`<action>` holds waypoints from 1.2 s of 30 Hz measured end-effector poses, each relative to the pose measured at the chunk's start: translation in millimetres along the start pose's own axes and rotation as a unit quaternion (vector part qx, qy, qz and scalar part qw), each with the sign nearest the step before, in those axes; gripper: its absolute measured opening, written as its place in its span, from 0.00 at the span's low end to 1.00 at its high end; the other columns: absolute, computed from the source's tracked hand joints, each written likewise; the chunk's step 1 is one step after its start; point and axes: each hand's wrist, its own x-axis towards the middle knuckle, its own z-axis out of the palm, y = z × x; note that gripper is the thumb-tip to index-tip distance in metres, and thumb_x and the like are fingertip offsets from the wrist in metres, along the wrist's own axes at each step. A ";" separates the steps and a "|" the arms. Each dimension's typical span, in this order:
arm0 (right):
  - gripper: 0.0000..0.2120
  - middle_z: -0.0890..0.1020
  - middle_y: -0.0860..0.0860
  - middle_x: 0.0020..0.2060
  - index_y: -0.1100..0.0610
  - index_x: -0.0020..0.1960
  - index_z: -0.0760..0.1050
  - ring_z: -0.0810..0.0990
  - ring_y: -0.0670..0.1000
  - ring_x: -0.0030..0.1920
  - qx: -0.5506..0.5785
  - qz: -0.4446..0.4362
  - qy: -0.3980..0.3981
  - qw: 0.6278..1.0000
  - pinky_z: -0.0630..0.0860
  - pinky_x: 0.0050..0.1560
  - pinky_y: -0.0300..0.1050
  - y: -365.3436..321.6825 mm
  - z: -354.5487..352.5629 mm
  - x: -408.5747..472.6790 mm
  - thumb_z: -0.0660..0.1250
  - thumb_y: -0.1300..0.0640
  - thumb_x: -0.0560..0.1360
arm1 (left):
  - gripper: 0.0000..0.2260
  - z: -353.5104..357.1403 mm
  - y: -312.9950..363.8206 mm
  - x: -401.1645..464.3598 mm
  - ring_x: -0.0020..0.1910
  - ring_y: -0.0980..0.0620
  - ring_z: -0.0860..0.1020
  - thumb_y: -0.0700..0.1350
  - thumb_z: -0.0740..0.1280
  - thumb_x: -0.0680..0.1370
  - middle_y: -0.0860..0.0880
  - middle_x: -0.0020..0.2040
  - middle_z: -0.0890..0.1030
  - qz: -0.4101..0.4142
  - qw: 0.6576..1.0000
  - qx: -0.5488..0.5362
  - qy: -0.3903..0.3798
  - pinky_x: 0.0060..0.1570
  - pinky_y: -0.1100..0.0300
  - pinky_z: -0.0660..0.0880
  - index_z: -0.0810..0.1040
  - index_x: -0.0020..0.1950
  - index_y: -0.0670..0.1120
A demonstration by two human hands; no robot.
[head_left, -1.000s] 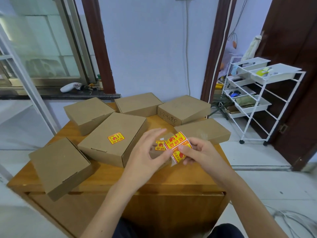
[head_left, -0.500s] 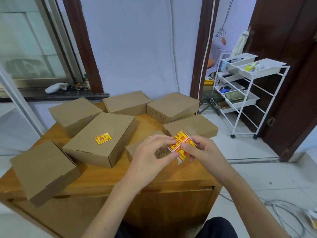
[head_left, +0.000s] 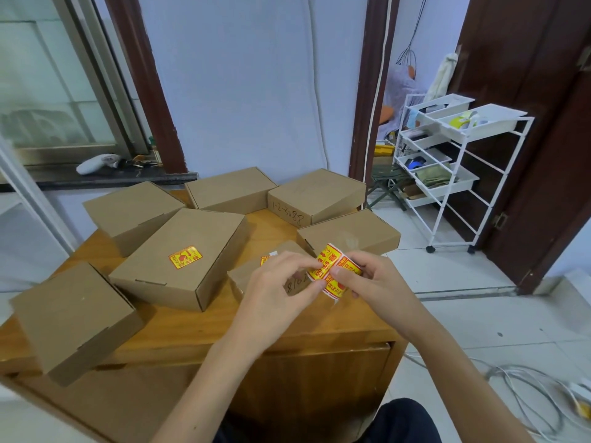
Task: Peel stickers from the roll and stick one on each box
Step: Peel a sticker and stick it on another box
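Note:
Several brown cardboard boxes lie on a wooden table [head_left: 204,327]. The big middle box [head_left: 182,260] carries a yellow-red sticker [head_left: 185,257]. A smaller box [head_left: 252,276] under my hands shows the edge of another sticker [head_left: 264,260]. My right hand [head_left: 380,282] holds the yellow-red sticker roll [head_left: 332,270] above that box. My left hand [head_left: 281,289] pinches the roll's near edge with thumb and forefinger. The other boxes, such as the near-left box [head_left: 73,318] and right box [head_left: 348,235], show no sticker on top.
A white wire trolley [head_left: 447,161] with trays stands on the tiled floor to the right, by a dark door. Cables [head_left: 524,388] lie on the floor at lower right. A dark window ledge [head_left: 105,177] behind the table holds small items.
Both hands stay together on the roll. My left fingers have closed onto the roll's edge; the view has shifted slightly left and down.

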 end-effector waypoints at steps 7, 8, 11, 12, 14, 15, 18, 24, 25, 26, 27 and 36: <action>0.07 0.84 0.50 0.40 0.53 0.52 0.80 0.80 0.37 0.36 0.008 -0.004 0.018 1.000 0.73 0.34 0.28 -5.5 3.5 -2.0 0.65 0.57 0.77 | 0.15 -0.1 0.2 -4.4 0.59 0.62 0.75 0.50 0.73 0.72 0.60 0.57 0.78 0.012 1.000 0.021 0.003 0.57 0.56 0.76 0.81 0.58 0.54; 0.07 0.84 0.50 0.40 0.54 0.52 0.81 0.80 0.37 0.35 0.008 -0.003 0.021 1.000 0.72 0.34 0.28 -6.0 4.0 -2.2 0.65 0.57 0.77 | 0.14 0.0 1.6 -4.9 0.59 0.61 0.75 0.50 0.73 0.72 0.61 0.57 0.78 0.009 1.000 0.016 0.008 0.57 0.56 0.76 0.81 0.58 0.54; 0.08 0.83 0.50 0.39 0.56 0.53 0.81 0.79 0.37 0.35 0.001 -0.005 0.019 1.000 0.72 0.34 0.27 -7.0 5.3 -3.0 0.65 0.57 0.77 | 0.14 -0.2 4.1 -6.5 0.58 0.61 0.75 0.49 0.74 0.72 0.60 0.56 0.79 0.005 1.000 0.008 0.016 0.57 0.56 0.77 0.82 0.57 0.54; 0.08 0.83 0.49 0.38 0.56 0.53 0.81 0.79 0.37 0.35 0.000 -0.005 0.017 1.000 0.72 0.34 0.28 -7.1 5.4 -3.3 0.65 0.57 0.77 | 0.14 -0.6 4.5 -6.8 0.58 0.62 0.75 0.49 0.74 0.72 0.60 0.56 0.79 0.003 1.000 0.007 0.018 0.57 0.57 0.76 0.82 0.57 0.54; 0.08 0.83 0.45 0.36 0.57 0.53 0.81 0.80 0.37 0.35 0.004 -0.004 0.010 1.000 0.72 0.34 0.27 -7.6 4.9 -4.2 0.65 0.57 0.77 | 0.13 -2.0 5.5 -7.2 0.57 0.63 0.75 0.49 0.74 0.72 0.61 0.55 0.79 -0.001 1.000 0.003 0.021 0.57 0.59 0.76 0.83 0.56 0.54; 0.08 0.83 0.44 0.35 0.57 0.53 0.81 0.80 0.37 0.35 0.007 -0.003 0.007 1.000 0.72 0.33 0.27 -7.8 4.6 -4.5 0.65 0.57 0.77 | 0.12 -2.7 5.8 -7.5 0.57 0.63 0.75 0.49 0.74 0.72 0.61 0.54 0.79 -0.001 1.000 -0.002 0.023 0.56 0.60 0.76 0.83 0.56 0.54; 0.09 0.83 0.44 0.36 0.58 0.54 0.80 0.80 0.36 0.35 0.005 -0.007 0.005 1.000 0.72 0.33 0.27 -8.9 4.7 -5.0 0.65 0.57 0.77 | 0.11 -4.0 6.8 -8.3 0.56 0.62 0.76 0.48 0.73 0.72 0.62 0.54 0.79 -0.001 0.999 -0.019 0.028 0.55 0.61 0.76 0.84 0.54 0.53; 0.09 0.83 0.48 0.38 0.58 0.55 0.80 0.80 0.35 0.35 0.007 -0.007 0.001 1.000 0.72 0.33 0.27 -11.1 5.3 -6.5 0.64 0.57 0.77 | 0.09 -4.5 7.8 -8.0 0.55 0.63 0.77 0.46 0.73 0.73 0.59 0.53 0.81 -0.003 0.999 -0.038 0.036 0.51 0.73 0.71 0.85 0.53 0.51; 0.09 0.83 0.48 0.38 0.58 0.55 0.80 0.80 0.35 0.36 0.005 -0.006 0.001 1.000 0.73 0.34 0.27 -11.3 5.2 -6.7 0.64 0.57 0.77 | 0.09 -4.3 7.9 -7.6 0.55 0.63 0.77 0.46 0.73 0.73 0.59 0.53 0.81 -0.004 0.999 -0.039 0.035 0.50 0.73 0.71 0.85 0.53 0.52; 0.09 0.83 0.48 0.39 0.57 0.55 0.80 0.80 0.36 0.36 0.006 -0.006 0.001 1.000 0.73 0.34 0.27 -11.5 5.2 -6.7 0.64 0.57 0.77 | 0.08 -4.1 8.1 -7.2 0.55 0.63 0.77 0.46 0.73 0.74 0.59 0.53 0.81 -0.008 0.998 -0.043 0.034 0.50 0.74 0.71 0.84 0.52 0.52; 0.08 0.83 0.48 0.39 0.55 0.54 0.80 0.80 0.36 0.37 0.008 -0.005 0.001 1.000 0.73 0.34 0.27 -11.7 5.3 -6.6 0.65 0.57 0.77 | 0.08 -4.1 8.4 -6.7 0.54 0.63 0.77 0.45 0.73 0.74 0.59 0.52 0.81 -0.014 0.998 -0.051 0.035 0.49 0.74 0.71 0.84 0.52 0.52; 0.06 0.83 0.45 0.38 0.48 0.49 0.79 0.80 0.34 0.36 0.028 0.000 0.009 1.000 0.72 0.33 0.26 -13.9 7.3 -6.7 0.65 0.58 0.77 | 0.04 2.6 9.6 -2.5 0.49 0.58 0.80 0.48 0.70 0.75 0.60 0.47 0.83 -0.083 0.987 -0.115 0.074 0.42 0.67 0.77 0.83 0.48 0.53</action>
